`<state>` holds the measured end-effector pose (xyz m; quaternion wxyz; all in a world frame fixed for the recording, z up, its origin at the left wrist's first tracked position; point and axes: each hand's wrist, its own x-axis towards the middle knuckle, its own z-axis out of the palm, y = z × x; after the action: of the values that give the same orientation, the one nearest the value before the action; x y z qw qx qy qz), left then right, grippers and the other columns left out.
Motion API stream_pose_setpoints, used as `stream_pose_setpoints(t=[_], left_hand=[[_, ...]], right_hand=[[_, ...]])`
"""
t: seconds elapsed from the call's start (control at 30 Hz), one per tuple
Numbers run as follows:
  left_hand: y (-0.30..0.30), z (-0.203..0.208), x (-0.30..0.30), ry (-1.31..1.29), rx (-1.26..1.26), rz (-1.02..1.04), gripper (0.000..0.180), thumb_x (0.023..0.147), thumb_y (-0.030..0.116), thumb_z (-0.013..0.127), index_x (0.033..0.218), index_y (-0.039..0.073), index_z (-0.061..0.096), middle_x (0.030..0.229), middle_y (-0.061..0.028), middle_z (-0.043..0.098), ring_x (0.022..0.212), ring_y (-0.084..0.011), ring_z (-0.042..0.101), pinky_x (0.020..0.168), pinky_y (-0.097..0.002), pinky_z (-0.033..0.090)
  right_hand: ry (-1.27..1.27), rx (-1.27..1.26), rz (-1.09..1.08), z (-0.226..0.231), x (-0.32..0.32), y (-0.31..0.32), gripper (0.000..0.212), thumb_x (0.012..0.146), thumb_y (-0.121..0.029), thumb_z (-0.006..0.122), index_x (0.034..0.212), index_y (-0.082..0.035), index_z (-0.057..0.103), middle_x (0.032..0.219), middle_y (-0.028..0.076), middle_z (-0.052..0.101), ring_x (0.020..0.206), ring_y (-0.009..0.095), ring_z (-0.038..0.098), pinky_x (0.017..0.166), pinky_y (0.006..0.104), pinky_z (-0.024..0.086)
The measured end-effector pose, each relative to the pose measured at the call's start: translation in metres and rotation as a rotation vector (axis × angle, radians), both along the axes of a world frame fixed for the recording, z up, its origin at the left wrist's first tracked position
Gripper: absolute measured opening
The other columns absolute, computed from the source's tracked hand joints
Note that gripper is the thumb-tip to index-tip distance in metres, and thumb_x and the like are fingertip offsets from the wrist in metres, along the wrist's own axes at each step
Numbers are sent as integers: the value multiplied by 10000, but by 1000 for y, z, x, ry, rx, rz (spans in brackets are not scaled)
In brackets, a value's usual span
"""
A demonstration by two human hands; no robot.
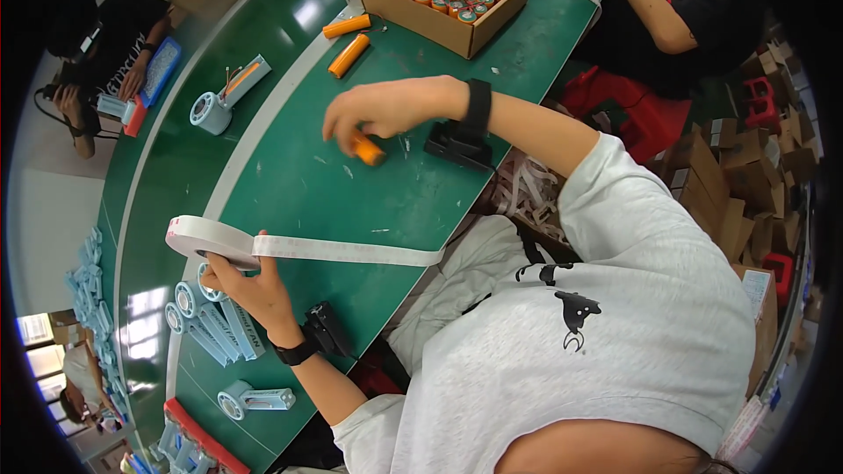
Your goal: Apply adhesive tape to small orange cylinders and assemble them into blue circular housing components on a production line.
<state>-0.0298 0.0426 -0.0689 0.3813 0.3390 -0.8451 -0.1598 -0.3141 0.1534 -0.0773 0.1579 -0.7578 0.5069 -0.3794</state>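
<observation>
My left hand [255, 294] is closed on a roll of white tape [211, 237], fingers at its lower side. A long white strip [351, 250] runs from the roll to the near edge of the green table. Over the table's middle, my right hand [395, 110] curls downward around an orange cylindrical battery [367, 149], whose near end shows below the fingers. Two more orange batteries, one [349, 55] and another [346, 26], lie beyond that hand. Both wrists wear black straps with small black boxes.
A cardboard box [474, 39] of orange batteries stands at the far right. Light blue handheld fans [215, 325] lie past my left hand, with another fan [255, 399] nearer and one [224, 101] across a pale divider. A red bar [206, 439] lies lower left. Other people sit nearby.
</observation>
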Motion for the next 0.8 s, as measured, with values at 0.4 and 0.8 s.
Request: stream_pose_setpoints(t=[0.4,0.8], left_hand=[[15,-4,-13,-39,-178,-153,636,597,107,772,1125,-59,458,931,-127,461,921,-271,363,751,-349,356],[14,-7,-10,-27,-204,-147,559,499,33,772,995,-55,529,949,-114,546,902,-282,402,750,-361,385]], right_hand=[[62,191,-761,-12,62,20,228,691,-128,685,831,8,567,912,152,592,801,279,571,705,334,461],[-1052,70,-143,23,82,19,341,742,-16,642,1066,36,548,900,110,632,798,154,602,790,263,479]])
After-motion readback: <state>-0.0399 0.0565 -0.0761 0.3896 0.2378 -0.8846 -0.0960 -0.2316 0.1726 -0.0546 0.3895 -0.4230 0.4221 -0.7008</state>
